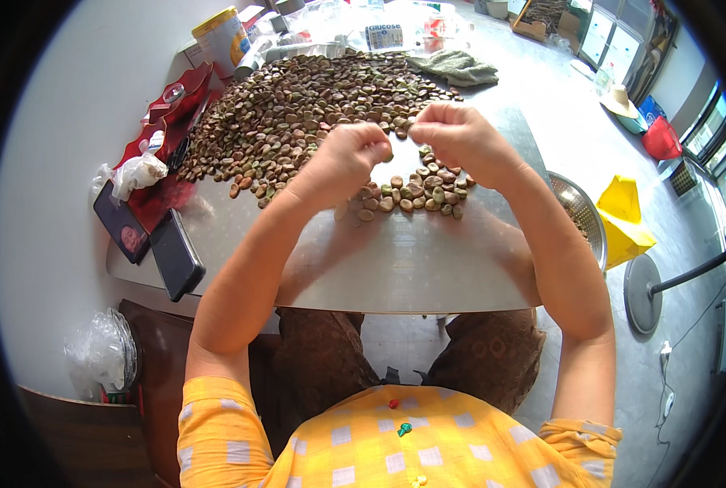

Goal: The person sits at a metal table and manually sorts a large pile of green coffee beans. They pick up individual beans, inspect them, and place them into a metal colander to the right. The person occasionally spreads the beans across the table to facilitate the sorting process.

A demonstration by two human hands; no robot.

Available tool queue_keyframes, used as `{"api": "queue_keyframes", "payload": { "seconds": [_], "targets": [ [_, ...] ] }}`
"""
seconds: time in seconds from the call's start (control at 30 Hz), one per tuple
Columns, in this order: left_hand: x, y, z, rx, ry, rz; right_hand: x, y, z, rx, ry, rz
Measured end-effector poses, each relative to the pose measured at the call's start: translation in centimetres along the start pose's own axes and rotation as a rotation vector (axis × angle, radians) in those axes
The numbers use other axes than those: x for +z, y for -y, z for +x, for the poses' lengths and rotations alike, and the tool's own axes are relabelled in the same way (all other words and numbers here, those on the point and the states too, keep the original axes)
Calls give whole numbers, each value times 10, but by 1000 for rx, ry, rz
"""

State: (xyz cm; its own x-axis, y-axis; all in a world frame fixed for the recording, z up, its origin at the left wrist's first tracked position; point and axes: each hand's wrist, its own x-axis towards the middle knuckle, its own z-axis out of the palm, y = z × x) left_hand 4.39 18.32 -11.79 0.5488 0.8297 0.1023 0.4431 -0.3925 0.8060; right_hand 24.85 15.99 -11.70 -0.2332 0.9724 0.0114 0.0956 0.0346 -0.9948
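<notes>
A large heap of dried brown and greenish broad beans point(298, 89) covers the back of the steel table point(339, 268). A smaller group of beans point(412, 191) lies nearer the front. My left hand point(351, 163) is closed above the table, thumb and finger pinched on what looks like a bean. My right hand point(452, 142) is also closed, a little higher and to the right, its fingertips at the edge of the heap; what they hold is too small to make out. Both forearms reach over the table's front edge.
Two phones point(176, 252) and a red tray point(160, 122) lie at the left. Bottles point(383, 37), a canister point(221, 45) and a grey cloth point(452, 67) are at the back. A metal colander point(586, 211), yellow bag point(623, 228) and stand base point(643, 294) are at the right.
</notes>
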Motion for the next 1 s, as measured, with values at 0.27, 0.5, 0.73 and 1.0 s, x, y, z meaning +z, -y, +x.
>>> {"api": "queue_keyframes", "payload": {
  "seconds": [0.27,0.5,0.73,1.0],
  "targets": [
    [-18,7,5,-128,319,-1093,-17,0,-5,-89,259,529],
    [10,0,-5,27,45,-30,8,7,-10,-70,-27,-836],
    [16,2,-10,244,34,454,10,4,-13,-81,23,-1053],
    [15,0,-11,185,76,445,16,7,-16,-102,63,-1098]
  ]
}}
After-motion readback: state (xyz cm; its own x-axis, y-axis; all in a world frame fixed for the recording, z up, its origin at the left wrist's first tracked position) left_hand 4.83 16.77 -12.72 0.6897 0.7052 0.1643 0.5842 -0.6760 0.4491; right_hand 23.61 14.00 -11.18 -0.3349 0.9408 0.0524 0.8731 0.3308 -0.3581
